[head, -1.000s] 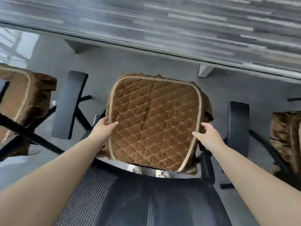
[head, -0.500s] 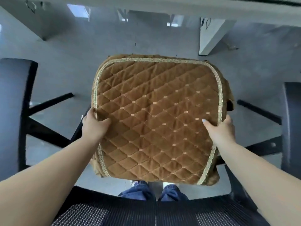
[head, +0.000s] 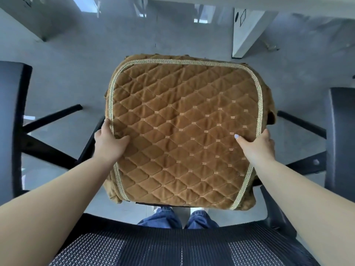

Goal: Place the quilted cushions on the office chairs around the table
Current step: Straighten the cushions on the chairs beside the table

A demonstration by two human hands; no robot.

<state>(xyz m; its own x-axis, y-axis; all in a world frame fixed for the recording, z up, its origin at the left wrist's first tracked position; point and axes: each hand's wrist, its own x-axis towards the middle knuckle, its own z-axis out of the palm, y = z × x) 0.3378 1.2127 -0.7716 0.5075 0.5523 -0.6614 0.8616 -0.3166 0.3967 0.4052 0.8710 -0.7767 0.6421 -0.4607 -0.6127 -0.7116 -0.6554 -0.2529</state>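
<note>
Both hands, left (head: 110,144) and right (head: 256,145), pinch the quilted cushion (head: 184,131), fingers seemingly hidden underneath.

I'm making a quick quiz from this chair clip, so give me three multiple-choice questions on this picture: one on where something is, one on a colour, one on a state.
1. Where do the hands grip the cushion?
A. Both at its far edge
B. One at each side edge
C. Both underneath its middle

2. What colour is the cushion's quilted face?
A. Brown
B. Blue
C. White

3. What are the hands doing?
A. Hanging free
B. One holds, one idle
C. Both holding the cushion

Answers: 1 B, the left hand is at the left trim and the right hand at the right trim. 2 A, the cushion is brown with pale gold trim. 3 C, each thumb lies on top of the fabric.
</note>
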